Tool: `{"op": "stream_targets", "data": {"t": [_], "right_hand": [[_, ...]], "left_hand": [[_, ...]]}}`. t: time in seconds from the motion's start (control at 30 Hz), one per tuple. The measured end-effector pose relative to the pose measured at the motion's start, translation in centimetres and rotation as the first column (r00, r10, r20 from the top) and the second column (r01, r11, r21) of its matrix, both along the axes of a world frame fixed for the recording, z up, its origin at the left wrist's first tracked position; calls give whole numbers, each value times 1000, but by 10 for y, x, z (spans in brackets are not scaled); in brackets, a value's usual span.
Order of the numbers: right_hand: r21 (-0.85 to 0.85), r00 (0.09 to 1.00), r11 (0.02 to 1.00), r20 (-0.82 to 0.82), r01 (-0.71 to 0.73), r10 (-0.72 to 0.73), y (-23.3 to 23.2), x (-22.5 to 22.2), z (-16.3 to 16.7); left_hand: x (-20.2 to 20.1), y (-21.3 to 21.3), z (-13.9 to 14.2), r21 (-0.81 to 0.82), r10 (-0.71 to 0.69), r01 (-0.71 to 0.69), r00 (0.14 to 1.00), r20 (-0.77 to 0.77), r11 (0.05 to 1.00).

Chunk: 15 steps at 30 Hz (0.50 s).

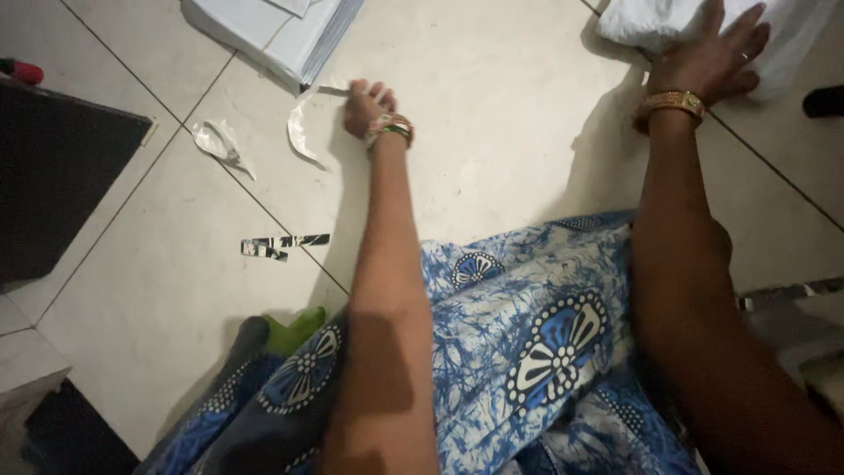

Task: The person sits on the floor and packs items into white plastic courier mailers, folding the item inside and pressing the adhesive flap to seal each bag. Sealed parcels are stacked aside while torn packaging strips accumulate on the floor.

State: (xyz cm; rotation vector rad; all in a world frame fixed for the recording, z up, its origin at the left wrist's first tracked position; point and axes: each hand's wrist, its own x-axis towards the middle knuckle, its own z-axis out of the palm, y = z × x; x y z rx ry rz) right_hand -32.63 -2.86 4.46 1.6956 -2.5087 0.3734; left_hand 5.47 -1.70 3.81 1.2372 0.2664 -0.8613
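Observation:
My left hand (367,105) reaches forward over the tiled floor, its fingers curled around the end of a thin curled strip of white paper (301,132); beaded bracelets circle the wrist. Just beyond it lies a stack of white paper sheets (281,31). My right hand (712,57) rests flat, fingers spread, on a white plastic-looking bundle (791,26) at the upper right; a gold bangle sits on that wrist and a ring on one finger. Blue patterned cloth (527,343) covers my lap.
A crumpled white scrap (220,141) and a small black-and-white printed strip (281,244) lie on the pale floor tiles (492,114). A dark mat (61,176) is at the left, a green object (294,330) by my knee, and a dark object (826,101) at the right edge.

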Motion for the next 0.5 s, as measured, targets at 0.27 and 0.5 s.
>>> {"op": "stream_targets", "data": {"t": [0.27, 0.5], "right_hand": [[-58, 946, 949, 84, -310, 314, -20, -11, -32], [-34, 964, 986, -219, -162, 151, -26, -9, -64]], "left_hand": [[66, -54, 14, 259, -259, -8, -52, 964, 966], [100, -122, 23, 637, -528, -42, -602, 599, 770]]}}
